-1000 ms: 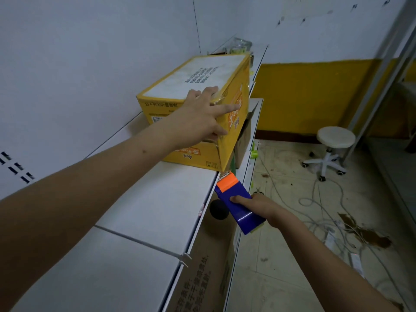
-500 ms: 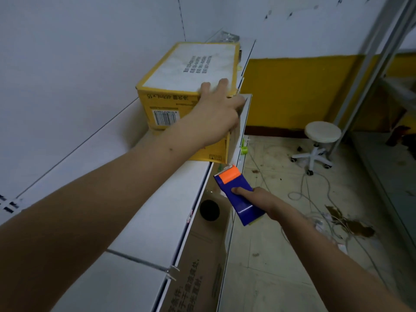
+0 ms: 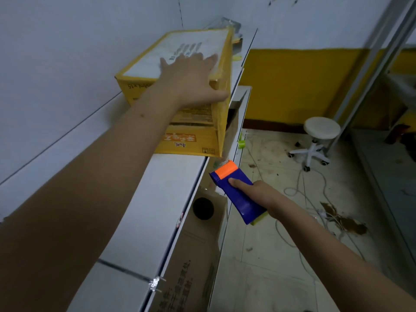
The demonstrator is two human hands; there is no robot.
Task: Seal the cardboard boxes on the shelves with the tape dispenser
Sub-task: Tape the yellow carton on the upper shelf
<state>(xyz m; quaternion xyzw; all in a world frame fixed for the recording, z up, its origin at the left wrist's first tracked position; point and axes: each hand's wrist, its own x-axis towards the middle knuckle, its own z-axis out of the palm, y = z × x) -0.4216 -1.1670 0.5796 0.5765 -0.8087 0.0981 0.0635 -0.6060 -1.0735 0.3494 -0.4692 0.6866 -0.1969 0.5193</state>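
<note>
Dim, even indoor light with a cool bluish cast; no lamp in view. Shadows soft: a faint one under the box (image 3: 193,122) at 12 o'clock, darker gaps beneath the shelf (image 3: 157,199). Small bright glint on a metal clip (image 3: 155,283) at 7 o'clock. Motion blur smears the left hand (image 3: 191,77) fingertips and the print on the box top. Wide-angle distortion bends the upright post (image 3: 369,64) at 2 o'clock and stretches the near forearm at 8 o'clock. Image soft and compressed throughout.
</note>
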